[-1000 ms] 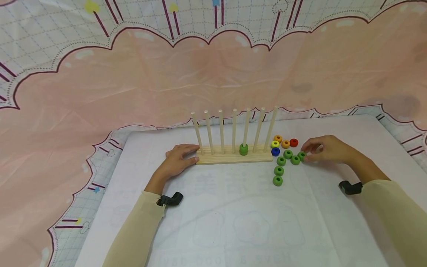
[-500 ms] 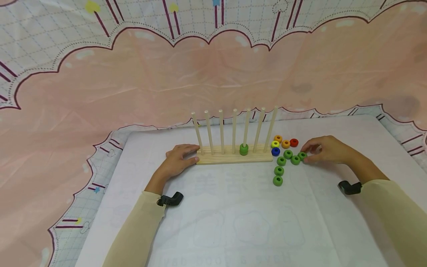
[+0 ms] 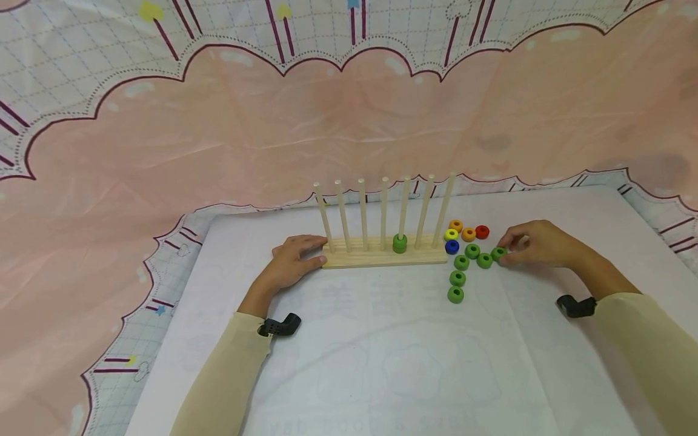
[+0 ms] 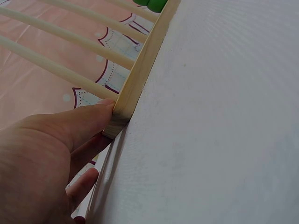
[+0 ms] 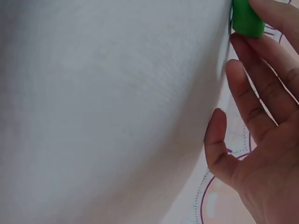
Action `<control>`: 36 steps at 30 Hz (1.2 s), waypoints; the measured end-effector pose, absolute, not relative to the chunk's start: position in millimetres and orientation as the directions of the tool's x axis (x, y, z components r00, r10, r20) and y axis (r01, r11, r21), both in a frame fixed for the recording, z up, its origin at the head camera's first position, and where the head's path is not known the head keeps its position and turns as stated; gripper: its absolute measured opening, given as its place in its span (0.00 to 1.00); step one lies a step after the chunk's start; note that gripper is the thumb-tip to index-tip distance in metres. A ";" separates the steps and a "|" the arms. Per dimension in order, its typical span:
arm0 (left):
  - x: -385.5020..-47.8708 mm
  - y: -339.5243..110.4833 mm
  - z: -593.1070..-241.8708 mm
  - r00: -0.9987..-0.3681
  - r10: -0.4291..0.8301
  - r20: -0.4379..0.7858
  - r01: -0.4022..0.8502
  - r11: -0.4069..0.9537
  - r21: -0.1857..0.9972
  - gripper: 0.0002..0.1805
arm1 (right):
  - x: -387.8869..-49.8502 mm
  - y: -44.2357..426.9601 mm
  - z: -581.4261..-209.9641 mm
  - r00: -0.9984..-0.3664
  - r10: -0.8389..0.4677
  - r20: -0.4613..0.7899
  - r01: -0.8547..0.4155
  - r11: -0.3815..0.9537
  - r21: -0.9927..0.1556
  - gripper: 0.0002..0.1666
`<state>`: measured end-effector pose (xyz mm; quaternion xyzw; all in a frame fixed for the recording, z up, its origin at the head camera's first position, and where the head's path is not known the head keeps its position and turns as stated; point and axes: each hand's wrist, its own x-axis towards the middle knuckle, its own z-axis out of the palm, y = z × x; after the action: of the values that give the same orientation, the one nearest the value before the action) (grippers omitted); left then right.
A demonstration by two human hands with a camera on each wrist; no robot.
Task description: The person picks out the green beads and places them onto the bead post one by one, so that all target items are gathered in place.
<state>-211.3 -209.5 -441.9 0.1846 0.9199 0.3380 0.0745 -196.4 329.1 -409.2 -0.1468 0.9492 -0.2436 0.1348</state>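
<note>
A pink patterned cloth [image 3: 338,127] spans the far side and shows along the left of the white surface [image 3: 382,345]. Two beige sleeves [image 3: 223,375] reach in from the near left and near right. The rack [image 3: 376,260], a long wooden base with seven upright pegs [image 3: 363,212], stands toward the far edge of the surface. The left hand [image 3: 291,257] is at its left end; thumb and forefinger pinch the base there, while lower fingers hang apart from it. The right hand [image 3: 537,244] is well to the right of the rack – its thumb and forefinger pinch a green bead [image 3: 497,256], the other fingers loosely spread. A black camera [image 3: 280,325] is worn on each wrist. Two green beads [image 3: 400,245] appear stacked at the foot of the fifth peg from the left. Between rack and right hand lie five more greens [image 3: 461,264], the line running toward the near side. Just beyond them are a blue bead [image 3: 452,249] near the rack's right end, a yellow [image 3: 451,238], two oranges [image 3: 468,237] and, farthest right of these, a red [image 3: 482,235].
</note>
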 end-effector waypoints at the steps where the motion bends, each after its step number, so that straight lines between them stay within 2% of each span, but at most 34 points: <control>1: -211.3 -209.4 -441.9 -0.921 0.390 -0.012 0.290 0.705 0.648 0.29 | -195.8 329.3 -408.8 -0.923 -0.340 -0.182 -0.208 0.836 -0.508 0.16; 14: -211.5 -209.2 -441.9 -0.921 0.390 -0.025 0.285 0.713 0.641 0.29 | -195.8 328.2 -404.1 -0.927 -0.340 -0.158 -0.201 0.807 -0.554 0.19; 27: -212.1 -208.9 -443.2 -0.923 0.383 -0.029 0.273 0.706 0.653 0.28 | -194.5 321.4 -392.2 -0.926 -0.375 -0.044 -0.289 0.779 -0.557 0.17; 36: -210.4 -209.0 -442.2 -0.922 0.387 -0.015 0.282 0.697 0.660 0.29 | -195.3 305.6 -375.8 -0.934 -0.357 0.026 -0.301 0.744 -0.596 0.15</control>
<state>-210.4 -209.0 -442.2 0.1823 0.9179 0.3441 0.0764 -195.3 305.6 -375.8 -0.1764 0.9328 -0.3111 0.0451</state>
